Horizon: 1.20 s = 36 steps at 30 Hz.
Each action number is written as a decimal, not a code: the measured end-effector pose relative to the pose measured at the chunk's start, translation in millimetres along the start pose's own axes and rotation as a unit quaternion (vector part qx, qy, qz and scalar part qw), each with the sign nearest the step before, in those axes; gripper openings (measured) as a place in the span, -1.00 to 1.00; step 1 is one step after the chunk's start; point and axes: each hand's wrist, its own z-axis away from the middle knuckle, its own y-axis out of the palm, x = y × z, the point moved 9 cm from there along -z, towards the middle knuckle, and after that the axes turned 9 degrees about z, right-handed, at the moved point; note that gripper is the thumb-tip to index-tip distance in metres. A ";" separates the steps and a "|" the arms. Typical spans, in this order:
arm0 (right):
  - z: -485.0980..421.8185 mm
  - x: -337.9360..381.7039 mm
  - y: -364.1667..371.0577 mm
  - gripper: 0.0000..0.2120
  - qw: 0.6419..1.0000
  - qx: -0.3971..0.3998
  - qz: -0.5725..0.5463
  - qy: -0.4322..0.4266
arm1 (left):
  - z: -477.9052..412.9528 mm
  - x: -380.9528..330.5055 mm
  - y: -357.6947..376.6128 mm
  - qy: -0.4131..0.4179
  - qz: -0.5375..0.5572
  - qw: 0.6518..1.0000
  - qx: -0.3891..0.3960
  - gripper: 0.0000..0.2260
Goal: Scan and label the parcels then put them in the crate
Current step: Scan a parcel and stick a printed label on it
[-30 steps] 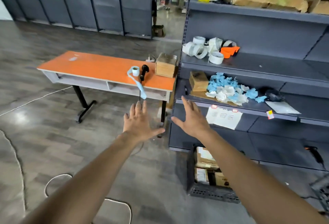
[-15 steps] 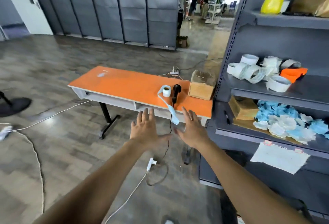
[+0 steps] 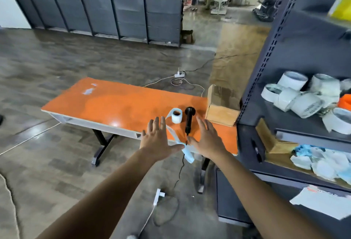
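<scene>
1. Left hand [image 3: 158, 141]: I see it stretched forward, palm down, fingers spread, gripping nothing. It hovers over the near edge of the orange surface [image 3: 121, 103].
2. Right hand [image 3: 208, 140]: same posture, flat and empty, fingers splayed, just right of the left hand with a narrow gap between the two thumbs.
3. Between the hands a loose strip of labels [image 3: 183, 148] hangs off the surface edge; it trails from a white label roll [image 3: 176, 115] standing just beyond the left fingertips.
4. Black handheld scanner [image 3: 189, 119] lies beside the roll, on its right; its cable drops over the edge to the floor.
5. Cardboard parcel [image 3: 222, 105] sits at the far right end of the surface, against the grey shelf rack [image 3: 252, 86], well clear of both hands.
6. I note tape rolls [image 3: 302, 98] on the rack shelf and a small box [image 3: 266, 134] with crumpled blue and white paper one level lower.
7. Crate: I cannot see it from this view.
</scene>
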 end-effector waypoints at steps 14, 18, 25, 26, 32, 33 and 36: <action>-115.5 -32.7 -23.4 -0.27 0.981 -0.025 0.004 0.195 | -190.6 -12.5 9.4 0.155 0.044 0.983 0.089 0.06; -131.7 -49.2 -20.4 -0.30 0.971 -0.029 -0.009 0.236 | -220.1 -30.4 23.1 0.184 0.056 0.974 0.118 0.01; -177.2 -111.6 -16.2 -0.34 0.957 -0.034 -0.017 0.288 | -271.1 -72.0 66.7 0.181 0.104 0.964 0.163 -0.04; -184.0 -123.4 -16.7 -0.34 0.955 -0.036 -0.026 0.295 | -278.6 -78.5 73.7 0.174 0.110 0.964 0.167 -0.05; -218.1 -189.4 -16.5 -0.34 0.942 -0.034 -0.069 0.327 | -321.1 -124.1 116.8 0.135 0.116 0.963 0.204 -0.11; -224.5 -199.9 -16.1 -0.34 0.940 -0.030 -0.071 0.331 | -329.8 -131.3 124.8 0.123 0.122 0.961 0.214 -0.12; -237.7 -223.1 -11.6 -0.35 0.935 -0.013 -0.069 0.348 | -351.6 -145.2 145.7 0.064 0.159 0.955 0.244 -0.21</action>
